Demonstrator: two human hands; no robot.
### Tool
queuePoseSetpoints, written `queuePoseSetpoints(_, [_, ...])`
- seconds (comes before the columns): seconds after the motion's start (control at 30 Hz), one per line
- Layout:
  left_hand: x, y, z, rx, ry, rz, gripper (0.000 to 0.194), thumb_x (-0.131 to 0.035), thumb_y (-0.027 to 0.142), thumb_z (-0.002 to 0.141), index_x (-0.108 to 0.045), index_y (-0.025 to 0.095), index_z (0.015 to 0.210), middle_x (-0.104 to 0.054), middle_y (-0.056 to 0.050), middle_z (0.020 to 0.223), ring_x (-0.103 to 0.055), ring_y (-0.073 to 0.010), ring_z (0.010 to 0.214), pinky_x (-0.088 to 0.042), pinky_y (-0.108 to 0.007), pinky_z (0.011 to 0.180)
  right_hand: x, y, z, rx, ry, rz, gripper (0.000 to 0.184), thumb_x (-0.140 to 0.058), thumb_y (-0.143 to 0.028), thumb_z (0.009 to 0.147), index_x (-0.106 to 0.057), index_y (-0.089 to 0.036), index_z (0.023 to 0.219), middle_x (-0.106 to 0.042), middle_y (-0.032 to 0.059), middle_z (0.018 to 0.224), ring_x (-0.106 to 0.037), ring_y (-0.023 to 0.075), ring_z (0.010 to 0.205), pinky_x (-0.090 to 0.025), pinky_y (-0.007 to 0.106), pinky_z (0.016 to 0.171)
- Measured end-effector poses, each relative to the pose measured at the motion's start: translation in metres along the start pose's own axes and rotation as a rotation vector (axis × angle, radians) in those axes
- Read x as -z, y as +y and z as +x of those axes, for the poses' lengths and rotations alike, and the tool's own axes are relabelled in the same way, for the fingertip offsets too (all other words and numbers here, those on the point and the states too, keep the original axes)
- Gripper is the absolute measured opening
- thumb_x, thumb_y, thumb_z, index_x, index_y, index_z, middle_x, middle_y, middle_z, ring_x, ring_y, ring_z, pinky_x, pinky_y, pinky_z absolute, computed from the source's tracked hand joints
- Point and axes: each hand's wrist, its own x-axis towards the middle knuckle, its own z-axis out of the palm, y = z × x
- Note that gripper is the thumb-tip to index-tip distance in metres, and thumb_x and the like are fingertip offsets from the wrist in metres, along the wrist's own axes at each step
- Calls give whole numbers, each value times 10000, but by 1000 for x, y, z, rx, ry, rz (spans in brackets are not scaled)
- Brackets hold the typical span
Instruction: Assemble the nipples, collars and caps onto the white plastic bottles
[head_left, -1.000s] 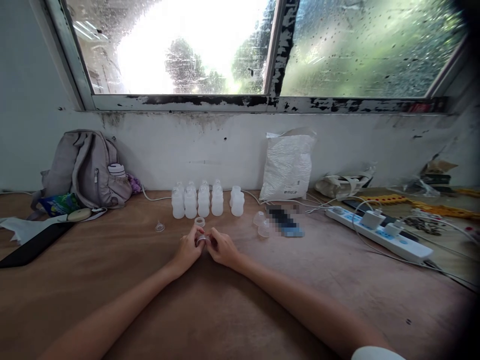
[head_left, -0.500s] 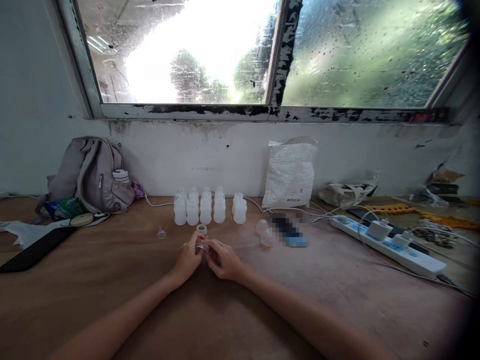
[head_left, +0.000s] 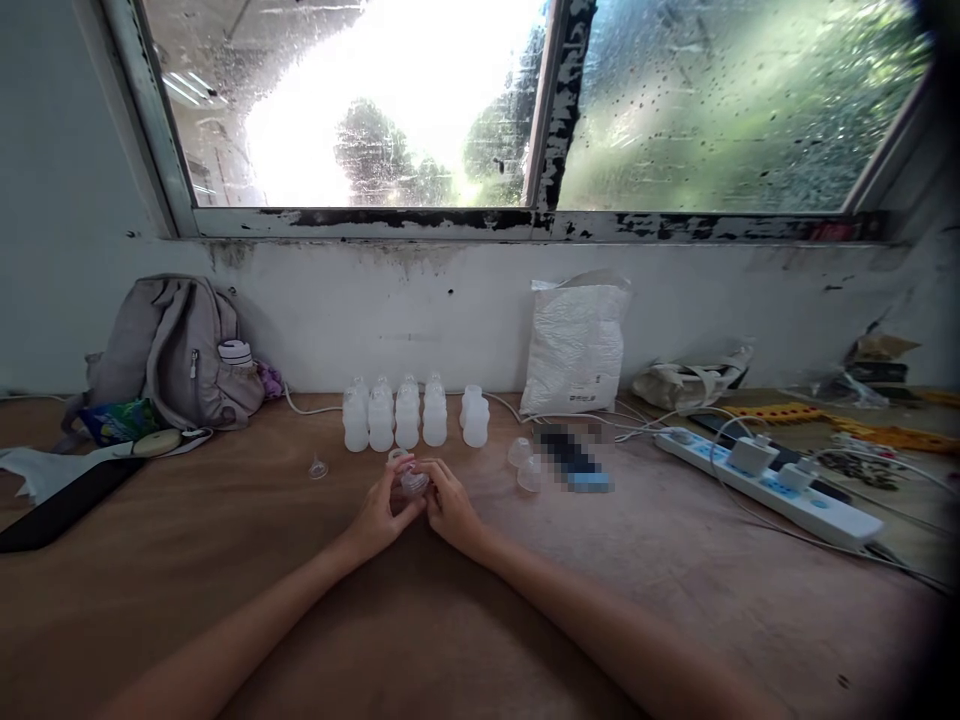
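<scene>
Both hands meet over the middle of the table around a small, clear round bottle part (head_left: 413, 483), seemingly a nipple with its ring. My left hand (head_left: 384, 515) grips its left side between thumb and fingers. From the right, my right hand (head_left: 452, 508) pinches its edge with bent fingers. A translucent ring (head_left: 398, 455) lies just beyond the left fingertips, partly hidden. To the left rests a clear nipple (head_left: 318, 467) on the table. Behind the hands stand several milky baby bottles (head_left: 406, 420), with more bottles (head_left: 475, 418) to their right. Two clear domed caps (head_left: 529, 474) sit at right.
A grey backpack (head_left: 187, 350) leans on the wall at left, near a black flat case (head_left: 71, 505). At right are a blurred-out phone-like object (head_left: 574, 462), a white plastic mailer (head_left: 576, 345) and a power strip (head_left: 772, 485) with trailing cables.
The held part has been turned so its clear round face shows more. My right fingers have curled in closer around it, and the view has shifted slightly.
</scene>
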Motion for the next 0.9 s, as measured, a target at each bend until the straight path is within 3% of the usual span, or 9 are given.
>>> queuePoseSetpoints(0.1, [0,-6,2,127,102,-90,483,-492,314,792,-276,223,1214,-523,-109,1122,-536,-193,1025,-450,-367,860,1,1,-1,5,-37,-3,489,-354,57,597,-445,-194,1006,-510,61,968,-505,168,890,-432,283,772])
queuePoseSetpoints(0.2, [1,-15,4,194,156,-104,443,-520,333,772,-335,210,1156,-580,-82,1007,-564,-183,976,-438,-382,877,2,0,-1,-22,-90,-34,502,-366,45,588,-438,-189,1027,-522,53,940,-515,153,782,-436,272,728])
queuePoseSetpoints(0.4, [2,-25,5,144,165,-70,439,-578,289,723,-407,190,1115,-560,-89,1021,-557,-192,974,-475,-359,826,2,2,-1,-100,-34,-82,438,-384,4,620,-455,-202,1000,-532,40,918,-516,135,673,-442,272,681])
queuePoseSetpoints(0.53, [1,-19,3,55,102,111,354,-553,260,743,-470,186,1079,-532,-82,1046,-549,-190,953,-459,-355,831,14,11,8,-140,70,-121,360,-389,-17,644,-467,-213,937,-540,40,890,-521,139,644,-452,275,643])
queuePoseSetpoints(0.63, [1,-11,1,-3,-55,268,238,-506,254,777,-537,186,1002,-531,-73,1002,-534,-190,926,-434,-355,839,37,21,26,-213,176,-200,271,-385,-70,688,-477,-201,907,-542,49,842,-525,149,642,-453,280,616])
queuePoseSetpoints(0.77, [2,-5,0,-3,-148,340,210,-476,274,794,-556,185,966,-532,-65,955,-526,-183,891,-423,-332,823,71,35,68,-314,266,-314,283,-410,-200,732,-450,-173,1011,-458,105,1046,-528,182,834,-425,329,760])
queuePoseSetpoints(0.83, [3,-5,1,11,-150,349,216,-478,280,791,-552,184,970,-529,-64,958,-523,-181,891,-422,-323,815,84,43,93,-484,192,-485,373,-444,-302,733,-415,-190,1088,-415,108,1120,-486,218,977,-391,344,827])
queuePoseSetpoints(0.9, [3,-6,1,14,-150,354,221,-479,277,788,-545,183,978,-530,-64,964,-518,-180,898,-417,-319,818,93,54,117,-593,146,-532,442,-462,-346,724,-397,-181,1129,-412,128,1130,-479,254,1001,-381,380,830])
